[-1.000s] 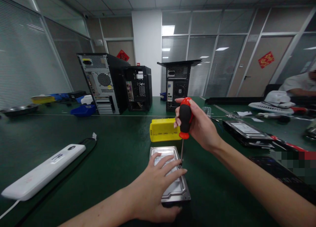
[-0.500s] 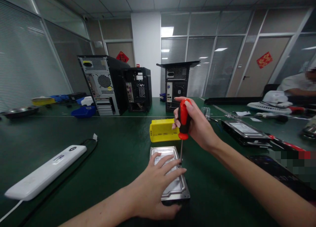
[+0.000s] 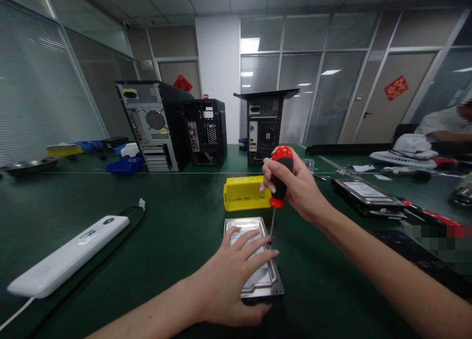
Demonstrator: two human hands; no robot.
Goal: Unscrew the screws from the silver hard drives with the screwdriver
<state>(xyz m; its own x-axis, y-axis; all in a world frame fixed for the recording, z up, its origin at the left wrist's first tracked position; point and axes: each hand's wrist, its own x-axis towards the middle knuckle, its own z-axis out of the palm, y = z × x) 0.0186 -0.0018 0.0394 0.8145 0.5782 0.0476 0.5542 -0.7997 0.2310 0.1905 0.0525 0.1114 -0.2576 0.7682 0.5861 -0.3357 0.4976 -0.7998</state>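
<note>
Screwdriver (image 3: 280, 187) leans further right than a moment ago.

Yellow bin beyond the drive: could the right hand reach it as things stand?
Probably yes: the right hand appears close to the yellow bin with nothing visible blocking the way, though it holds the screwdriver.

Dim, cool light falls across my green table (image 3: 177, 250), while bright lights (image 3: 250, 45) glare in the glass partition (image 3: 335, 103) beyond its far edge. Shadow darkens the surface beneath my left hand (image 3: 230, 280), toward the near edge; wide-angle distortion tilts the door (image 3: 398, 66) at right, and blocky pixels break up the right edge.
</note>
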